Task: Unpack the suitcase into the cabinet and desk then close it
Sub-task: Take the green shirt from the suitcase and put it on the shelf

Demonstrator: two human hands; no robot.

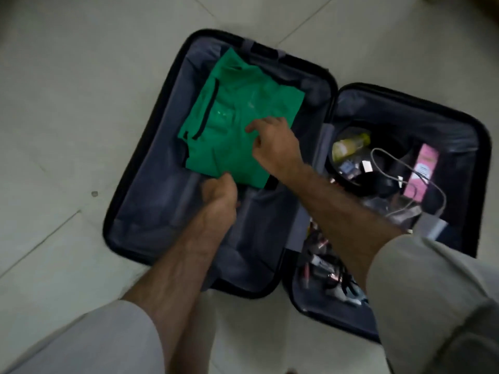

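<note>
A black suitcase (129, 168) lies open flat on the tiled floor, its two halves lined in grey. In the left half rests a folded green shirt (237, 103) with black trim. My left hand (218, 195) pinches the shirt's near edge. My right hand (275, 147) lies on the shirt's right side, fingers curled into the cloth. The right half holds a yellow bottle (348, 144), a pink box (424, 166), a white cable (391, 157) and several small dark items.
Pale floor tiles (67, 103) surround the suitcase on every side. A jumble of small toiletries and cords (329, 271) fills the near part of the right half. My light sleeves cover both forearms at the bottom of the view.
</note>
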